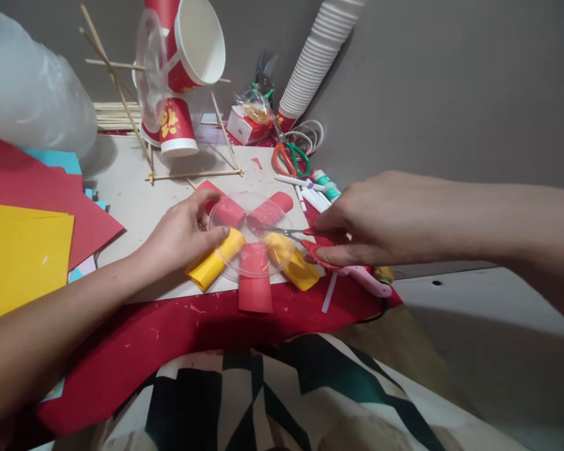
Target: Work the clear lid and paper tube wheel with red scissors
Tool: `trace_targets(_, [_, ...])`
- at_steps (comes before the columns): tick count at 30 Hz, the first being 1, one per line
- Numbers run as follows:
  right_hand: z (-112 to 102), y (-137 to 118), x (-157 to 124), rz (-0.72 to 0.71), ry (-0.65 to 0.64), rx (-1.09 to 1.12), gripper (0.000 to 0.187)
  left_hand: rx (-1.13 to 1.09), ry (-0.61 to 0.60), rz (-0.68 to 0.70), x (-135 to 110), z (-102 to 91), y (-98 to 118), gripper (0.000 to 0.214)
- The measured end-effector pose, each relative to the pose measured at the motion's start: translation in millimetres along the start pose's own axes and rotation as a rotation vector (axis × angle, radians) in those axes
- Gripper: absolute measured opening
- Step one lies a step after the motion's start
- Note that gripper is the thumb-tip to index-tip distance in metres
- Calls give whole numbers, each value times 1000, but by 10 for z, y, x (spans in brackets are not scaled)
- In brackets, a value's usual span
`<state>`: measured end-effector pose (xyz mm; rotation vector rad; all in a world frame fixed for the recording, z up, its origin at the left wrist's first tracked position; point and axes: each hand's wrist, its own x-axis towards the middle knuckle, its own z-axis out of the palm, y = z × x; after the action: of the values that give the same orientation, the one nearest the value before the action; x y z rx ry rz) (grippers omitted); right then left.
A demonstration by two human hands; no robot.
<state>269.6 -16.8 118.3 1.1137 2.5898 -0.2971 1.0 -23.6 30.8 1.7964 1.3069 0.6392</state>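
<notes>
A round clear plastic lid (255, 202) lies above the board with several rolled paper pieces set around it like petals. The front red roll (255, 294) points toward me. On either side of it are a left yellow roll (205, 269) and a right yellow roll (297, 272); further red rolls sit at the back. My left hand (181, 228) grips the lid's left side, its thumb by the left yellow roll and its fingers at a red one. My right hand (361, 219) is closed on red-handled scissors (317, 252), whose slightly parted blades reach over the lid's middle.
Behind stands a stick frame (195, 176) carrying red paper cups (176, 122). Orange-and-green-handled scissors (291, 158), a leaning cup stack (313, 53) and a pink glue gun (369, 280) are to the right. Red paper (87, 219) and yellow paper (26, 257) lie left.
</notes>
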Motion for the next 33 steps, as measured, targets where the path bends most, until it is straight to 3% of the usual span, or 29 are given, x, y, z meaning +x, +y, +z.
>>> trace_targets(7, [111,115,136,-68,7,-9,45,-308,-33,-77,60,100,-80,58])
trace_targets(14, [76,206,222,-2,-12,91,45,-527,-35,-141,27,149,-64,59])
trace_targets(16, [155,292,258,84,53,147,46,-551,-34,-146,10,165,-55,59])
trace_targets(19, [353,476,303,276,297,272,56,-556,-28,-146,2,186,-50,56])
trace_targets(21, [454,562,314,310,403,341,59,-551,-19,-142,5,199,-50,54])
trace_targets(23, [468,563,309,260,358,314,62,-556,-15,-135,9,210,-51,54])
trace_targets(26, [322,413,286,169,160,168,64,-581,-6,-131,12,224,-55,53])
trace_targets(29, [131,228,275,165,-54,71,57,-593,3,-134,16,231,-61,52])
trace_targets(33, [43,152,283,252,-72,123,55,-609,6,-149,25,235,-73,54])
